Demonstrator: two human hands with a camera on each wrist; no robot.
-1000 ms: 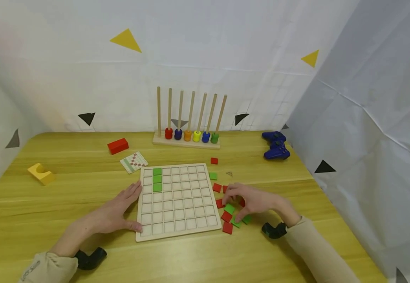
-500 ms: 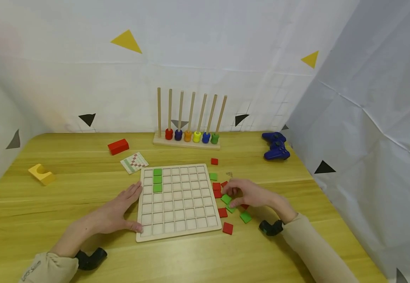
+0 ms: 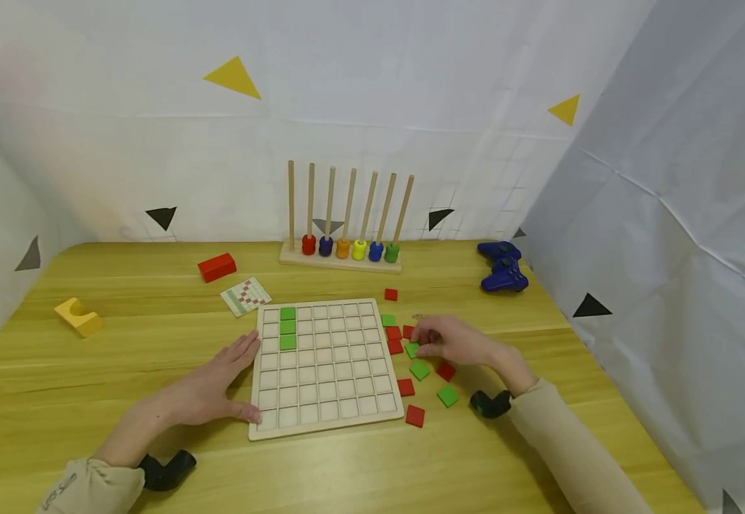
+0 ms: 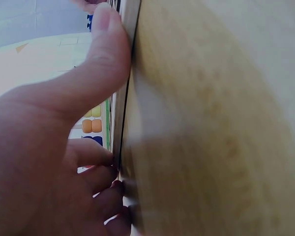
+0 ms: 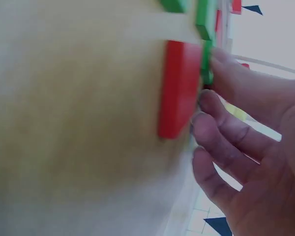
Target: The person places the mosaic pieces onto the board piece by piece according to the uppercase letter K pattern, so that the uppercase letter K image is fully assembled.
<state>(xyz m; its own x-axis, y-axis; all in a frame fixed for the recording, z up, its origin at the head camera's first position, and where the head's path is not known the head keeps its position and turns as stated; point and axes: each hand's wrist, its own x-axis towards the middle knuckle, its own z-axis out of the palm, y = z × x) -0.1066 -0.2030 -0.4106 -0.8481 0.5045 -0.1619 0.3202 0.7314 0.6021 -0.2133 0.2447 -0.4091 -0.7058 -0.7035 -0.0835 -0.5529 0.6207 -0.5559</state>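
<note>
Fingers [image 3: 244, 348] of our left hand [image 3: 208, 385] lay straight against the left edge of the grid board [image 3: 321, 365], low in the frame's centre. Right of it, our right hand [image 3: 459, 341] pinched a green tile [image 3: 412, 349] among scattered tiles on the desk [image 3: 122, 343].
</note>
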